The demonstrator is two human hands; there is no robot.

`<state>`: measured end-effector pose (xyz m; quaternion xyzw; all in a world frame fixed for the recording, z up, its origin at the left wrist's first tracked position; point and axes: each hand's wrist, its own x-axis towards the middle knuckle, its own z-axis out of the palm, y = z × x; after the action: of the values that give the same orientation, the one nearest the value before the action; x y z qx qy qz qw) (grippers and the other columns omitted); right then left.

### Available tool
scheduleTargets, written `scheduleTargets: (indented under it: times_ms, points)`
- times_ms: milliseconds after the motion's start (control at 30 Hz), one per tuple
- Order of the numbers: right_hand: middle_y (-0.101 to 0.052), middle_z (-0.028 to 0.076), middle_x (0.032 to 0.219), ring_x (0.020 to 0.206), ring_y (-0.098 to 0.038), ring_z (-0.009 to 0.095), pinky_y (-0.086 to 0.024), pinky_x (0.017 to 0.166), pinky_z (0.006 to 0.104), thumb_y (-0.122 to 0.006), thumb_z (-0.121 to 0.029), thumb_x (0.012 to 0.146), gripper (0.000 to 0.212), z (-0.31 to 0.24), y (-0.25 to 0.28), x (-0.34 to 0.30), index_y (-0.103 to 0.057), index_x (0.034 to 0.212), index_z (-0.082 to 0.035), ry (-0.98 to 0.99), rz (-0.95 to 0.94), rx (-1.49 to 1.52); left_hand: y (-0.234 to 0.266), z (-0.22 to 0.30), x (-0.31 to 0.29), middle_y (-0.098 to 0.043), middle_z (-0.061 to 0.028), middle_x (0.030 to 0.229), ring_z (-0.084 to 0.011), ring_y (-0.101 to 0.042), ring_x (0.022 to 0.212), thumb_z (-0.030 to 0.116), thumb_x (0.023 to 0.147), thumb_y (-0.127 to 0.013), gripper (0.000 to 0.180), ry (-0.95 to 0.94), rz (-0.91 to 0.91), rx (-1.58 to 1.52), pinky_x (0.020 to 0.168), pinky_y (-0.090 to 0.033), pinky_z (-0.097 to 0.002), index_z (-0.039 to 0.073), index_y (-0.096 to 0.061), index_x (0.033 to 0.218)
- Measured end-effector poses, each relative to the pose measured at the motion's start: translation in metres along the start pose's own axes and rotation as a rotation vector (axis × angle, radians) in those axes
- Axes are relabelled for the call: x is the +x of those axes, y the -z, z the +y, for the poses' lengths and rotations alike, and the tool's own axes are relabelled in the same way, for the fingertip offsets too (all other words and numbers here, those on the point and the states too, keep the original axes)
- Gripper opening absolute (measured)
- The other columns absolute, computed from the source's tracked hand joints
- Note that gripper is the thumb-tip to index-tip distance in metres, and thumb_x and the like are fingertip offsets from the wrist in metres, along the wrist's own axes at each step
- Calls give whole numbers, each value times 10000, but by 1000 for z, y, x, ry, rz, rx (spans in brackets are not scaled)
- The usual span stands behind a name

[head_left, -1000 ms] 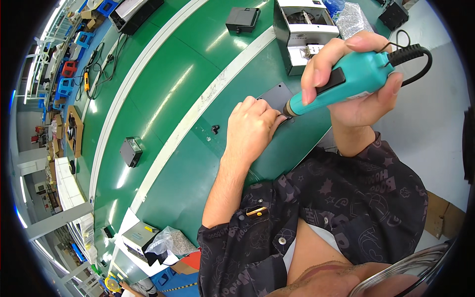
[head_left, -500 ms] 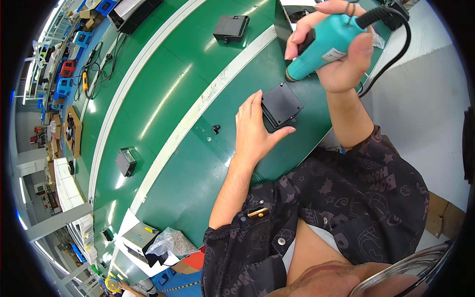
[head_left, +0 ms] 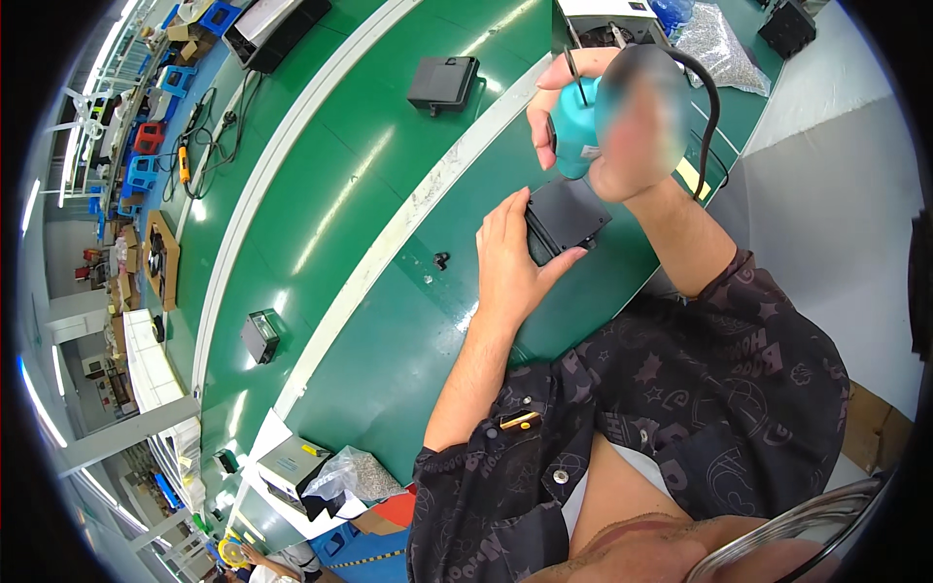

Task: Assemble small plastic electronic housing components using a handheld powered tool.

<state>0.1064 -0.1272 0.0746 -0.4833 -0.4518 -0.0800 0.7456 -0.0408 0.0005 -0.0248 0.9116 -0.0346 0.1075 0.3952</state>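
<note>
A flat, square black box (head_left: 571, 212) lies on the green worktop in front of me. My left hand (head_left: 507, 255) braces it from the left, with the fingers along one edge and the thumb along the near side. Above the box's far edge, my right hand (head_left: 622, 177) is wrapped round a teal electric screwdriver (head_left: 575, 141) with a black cord. The screwdriver points down; its tip is hidden, so I cannot tell whether it touches the box. A small black fitting (head_left: 441, 260) lies on the worktop left of my left hand.
Another black box (head_left: 442, 84) and a small black box with a clear side (head_left: 259, 337) sit on the green surface past the white strip. At the far right are a bag of small parts (head_left: 721, 49) and a white device (head_left: 607, 12). Near left stands a grey box (head_left: 292, 464).
The screwdriver has come closer over the box and stands more upright. The view has shifted a little, bringing the bag and white device into sight. My left hand keeps its hold.
</note>
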Motion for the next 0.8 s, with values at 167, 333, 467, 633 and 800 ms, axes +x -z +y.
scheduleTargets:
  times_ms: [167,333,467,633,800]
  points:
    - [-665,174,843,610,-641,239,-511,510,301,-461,-601,1073,616,-25,19,-7,-550,1281,-28,-37,-24,-83,25,9,19,-591,-240,1405,-406,-574,1262,357,732,-932,941,47,-126,-40,1103,-437,-475,-68,-495,1450]
    - [-697,120,896,609,-652,192,-523,514,265,-537,-227,1031,327,-67,53,13,-583,1237,22,296,136,165,53,-39,94,-578,-390,1364,-493,-547,1330,588,971,-626,942,515,285,179,1147,-431,-511,-214,-446,1431]
    - [-680,189,959,617,-652,259,-537,522,312,-409,-481,1102,514,-64,88,19,-504,1368,-51,354,228,-48,54,-82,153,-565,-363,1398,-484,-558,1286,597,956,-636,923,680,346,241,1137,-417,-517,-143,-444,1473]
    - [-695,162,929,459,-583,206,-483,419,271,-390,-409,1123,466,-33,86,27,-476,1323,3,372,267,-157,29,-104,181,-571,-321,1399,-453,-580,1215,552,929,-677,860,676,445,337,1108,-426,-511,-56,-457,1497]
    - [-694,159,856,460,-582,202,-472,413,267,-383,-395,1123,452,-30,73,32,-478,1293,13,103,328,-181,21,-102,170,-622,-261,1317,-412,-609,1123,393,874,-786,776,478,585,133,1044,-476,-477,25,-492,1492]
